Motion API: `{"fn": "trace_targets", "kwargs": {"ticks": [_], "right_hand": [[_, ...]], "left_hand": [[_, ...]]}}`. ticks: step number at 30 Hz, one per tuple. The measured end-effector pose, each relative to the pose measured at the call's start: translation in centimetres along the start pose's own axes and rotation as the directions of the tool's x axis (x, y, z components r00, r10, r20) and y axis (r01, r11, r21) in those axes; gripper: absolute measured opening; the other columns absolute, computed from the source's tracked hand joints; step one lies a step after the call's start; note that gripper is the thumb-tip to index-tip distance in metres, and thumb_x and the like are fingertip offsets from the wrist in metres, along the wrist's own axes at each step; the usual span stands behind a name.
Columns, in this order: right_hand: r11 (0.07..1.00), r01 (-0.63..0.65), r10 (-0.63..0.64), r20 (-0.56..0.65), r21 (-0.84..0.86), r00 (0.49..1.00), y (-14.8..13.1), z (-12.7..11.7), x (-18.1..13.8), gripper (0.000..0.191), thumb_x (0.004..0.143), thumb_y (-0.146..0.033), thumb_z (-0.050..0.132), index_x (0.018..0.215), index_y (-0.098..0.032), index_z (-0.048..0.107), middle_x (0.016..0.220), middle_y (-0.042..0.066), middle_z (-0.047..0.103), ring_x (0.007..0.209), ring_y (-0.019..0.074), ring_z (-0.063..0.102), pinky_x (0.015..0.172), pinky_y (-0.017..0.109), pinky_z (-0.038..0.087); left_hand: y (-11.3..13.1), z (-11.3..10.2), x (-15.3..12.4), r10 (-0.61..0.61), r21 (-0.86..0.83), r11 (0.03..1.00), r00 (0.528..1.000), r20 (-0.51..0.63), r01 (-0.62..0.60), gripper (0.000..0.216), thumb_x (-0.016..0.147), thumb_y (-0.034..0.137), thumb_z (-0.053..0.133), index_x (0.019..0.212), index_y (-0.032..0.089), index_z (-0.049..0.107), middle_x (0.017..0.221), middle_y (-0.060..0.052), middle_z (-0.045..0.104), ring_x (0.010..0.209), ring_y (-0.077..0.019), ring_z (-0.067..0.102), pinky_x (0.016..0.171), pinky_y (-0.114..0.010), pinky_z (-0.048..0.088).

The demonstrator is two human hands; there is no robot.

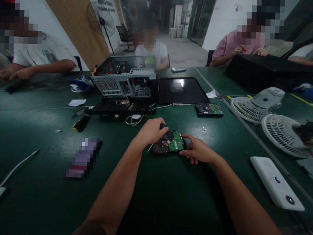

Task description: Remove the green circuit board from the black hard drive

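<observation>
A hard drive lies on the green table with its circuit board facing up. My right hand grips the drive's right end, the fingers at its far corner and the thumb at its near one. Over the drive's far left corner, my left hand is closed in a pinch. Something small and dark shows at its fingertips, too hidden to name. A thin pale rod sticks out below that hand, beside the drive. Farther back on the right lies a second hard drive.
An open computer case stands at the back, beside a black side panel. A phone and yellow-black tool lie left. Fan parts and a white power bank are right. Several people sit around the table.
</observation>
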State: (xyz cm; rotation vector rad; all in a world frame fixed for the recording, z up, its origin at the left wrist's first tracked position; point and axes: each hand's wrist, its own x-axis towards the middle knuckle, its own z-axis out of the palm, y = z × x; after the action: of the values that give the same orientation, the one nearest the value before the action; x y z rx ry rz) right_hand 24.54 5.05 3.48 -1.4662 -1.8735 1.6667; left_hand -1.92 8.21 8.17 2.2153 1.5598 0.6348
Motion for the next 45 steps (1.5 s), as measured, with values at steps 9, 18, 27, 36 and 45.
{"fn": "trace_targets", "kwargs": {"ticks": [9,18,27,36,45], "right_hand": [[0.999,0.004,-0.003,-0.029,0.04,1.0,0.2,-0.1,0.2,0.075,0.087,-0.041,0.073,0.148,-0.022,0.033,0.071,-0.002,0.069,0.051,0.0168,0.067,0.038,0.022,0.05],[0.987,0.095,-0.078,-0.127,0.133,0.989,0.7,-0.2,0.8,0.067,0.091,-0.03,0.067,0.147,-0.02,0.033,0.079,0.001,0.069,0.062,0.0176,0.07,0.054,0.029,0.06],[0.96,0.146,-0.098,-0.205,0.238,0.974,0.6,0.0,1.3,0.072,0.086,-0.026,0.068,0.148,-0.021,0.031,0.088,0.003,0.068,0.078,0.0219,0.074,0.075,0.04,0.064],[0.963,0.206,-0.12,-0.409,0.173,0.905,1.5,0.0,2.4,0.063,0.087,-0.044,0.071,0.139,-0.021,0.044,0.098,0.006,0.07,0.082,0.022,0.074,0.08,0.04,0.063],[0.966,0.249,-0.246,-0.535,-0.069,0.808,1.8,0.9,3.3,0.047,0.089,-0.044,0.07,0.127,-0.021,0.056,0.123,0.015,0.07,0.108,0.026,0.071,0.093,0.045,0.059]], "left_hand": [[-0.5,-0.1,0.3,-0.078,-0.031,0.996,0.971,0.227,0.088,0.025,0.087,0.042,0.062,0.09,0.02,0.073,0.082,-0.007,0.076,0.079,-0.0231,0.069,0.067,-0.032,0.045],[0.2,-0.7,0.2,-0.156,-0.042,0.982,0.91,0.383,0.186,0.024,0.088,0.04,0.061,0.09,0.018,0.072,0.069,-0.004,0.074,0.068,-0.019,0.07,0.062,-0.029,0.043],[0.7,-0.9,-0.1,-0.185,-0.027,0.976,0.89,0.417,0.216,0.024,0.086,0.036,0.061,0.094,0.017,0.073,0.075,-0.005,0.076,0.067,-0.0189,0.07,0.06,-0.028,0.045],[1.2,-2.1,-0.8,0.044,-0.016,0.999,0.809,0.587,-0.042,0.02,0.088,0.038,0.061,0.085,0.02,0.071,0.067,-0.002,0.074,0.066,-0.0186,0.069,0.063,-0.029,0.044],[1.8,-2.0,-1.4,0.117,-0.216,0.974,0.666,0.737,0.069,0.019,0.092,0.036,0.06,0.098,0.02,0.066,0.077,-0.003,0.077,0.068,-0.0178,0.075,0.063,-0.026,0.052]]}}
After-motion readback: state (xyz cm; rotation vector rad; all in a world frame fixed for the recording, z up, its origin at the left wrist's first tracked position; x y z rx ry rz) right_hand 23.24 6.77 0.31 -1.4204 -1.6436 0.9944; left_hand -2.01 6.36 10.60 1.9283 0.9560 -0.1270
